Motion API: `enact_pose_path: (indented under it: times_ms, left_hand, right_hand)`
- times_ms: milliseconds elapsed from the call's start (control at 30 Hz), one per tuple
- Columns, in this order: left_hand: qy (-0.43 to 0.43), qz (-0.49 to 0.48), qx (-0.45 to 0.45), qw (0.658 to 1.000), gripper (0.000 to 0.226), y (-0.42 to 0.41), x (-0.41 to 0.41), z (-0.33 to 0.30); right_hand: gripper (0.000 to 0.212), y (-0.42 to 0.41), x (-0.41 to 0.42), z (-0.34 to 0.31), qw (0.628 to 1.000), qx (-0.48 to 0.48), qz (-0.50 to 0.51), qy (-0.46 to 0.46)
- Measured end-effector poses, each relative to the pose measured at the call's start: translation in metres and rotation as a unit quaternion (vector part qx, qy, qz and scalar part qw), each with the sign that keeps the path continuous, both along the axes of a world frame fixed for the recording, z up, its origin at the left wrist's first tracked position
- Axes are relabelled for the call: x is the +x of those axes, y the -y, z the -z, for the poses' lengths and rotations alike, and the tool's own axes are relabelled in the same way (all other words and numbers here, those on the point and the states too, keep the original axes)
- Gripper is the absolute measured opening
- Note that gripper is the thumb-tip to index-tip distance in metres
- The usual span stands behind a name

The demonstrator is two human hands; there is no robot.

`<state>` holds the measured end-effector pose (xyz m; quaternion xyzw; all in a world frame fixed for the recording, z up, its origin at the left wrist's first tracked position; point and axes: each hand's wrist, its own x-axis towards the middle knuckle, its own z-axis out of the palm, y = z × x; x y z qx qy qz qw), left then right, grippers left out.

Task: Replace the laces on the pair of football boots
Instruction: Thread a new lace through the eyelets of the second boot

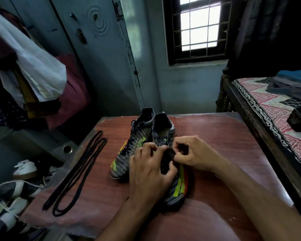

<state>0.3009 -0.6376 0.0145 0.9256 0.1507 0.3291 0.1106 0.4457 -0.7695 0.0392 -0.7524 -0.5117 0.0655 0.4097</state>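
Note:
Two dark patterned football boots with neon-yellow stripes stand side by side on a reddish-brown table (224, 140), toes toward me. The left boot (128, 150) still carries its dark lace. Over the right boot (175, 186) both hands work at the lacing. My left hand (149, 173) grips the boot's upper, fingers curled at the lace area. My right hand (193, 153) pinches the black lace (168, 153) at the boot's throat. Two loose black laces (76, 173) lie folded in long loops on the table's left part.
A bed with a patterned cover (275, 108) runs along the table's right edge, with a black box (299, 117) on it. Clothes hang at left (33, 66). White shoes (24, 169) lie on the floor at lower left. A barred window (198, 25) is ahead.

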Motion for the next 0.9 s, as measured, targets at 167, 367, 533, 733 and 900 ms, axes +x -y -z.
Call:
enact_pose_path:
  times_ms: [167,367,533,733,900]
  left_hand:
    - [-0.094,0.029,0.055,0.994,0.059,-0.022,-0.001,-0.016]
    - [-0.118,0.104,-0.026,0.987,0.068,-0.033,-0.015,-0.003]
    - [-0.064,0.101,-0.050,0.992,0.072,-0.027,-0.017,0.006]
    - [-0.056,0.110,-0.061,0.990,0.081,-0.029,-0.021,0.004]
    - [-0.047,0.112,-0.099,0.988,0.101,-0.031,-0.022,0.003]
  right_hand:
    - [0.017,0.008,0.027,0.000,0.955,0.195,0.088,-0.206]
    - [0.024,0.013,0.015,-0.025,0.825,0.349,0.057,-0.440]
    - [0.010,0.011,0.014,-0.009,0.995,-0.046,0.077,0.032]
    - [0.018,0.017,0.017,-0.016,0.996,-0.013,0.083,0.025]
    - [0.026,0.003,0.014,-0.014,0.885,0.288,0.123,-0.345]
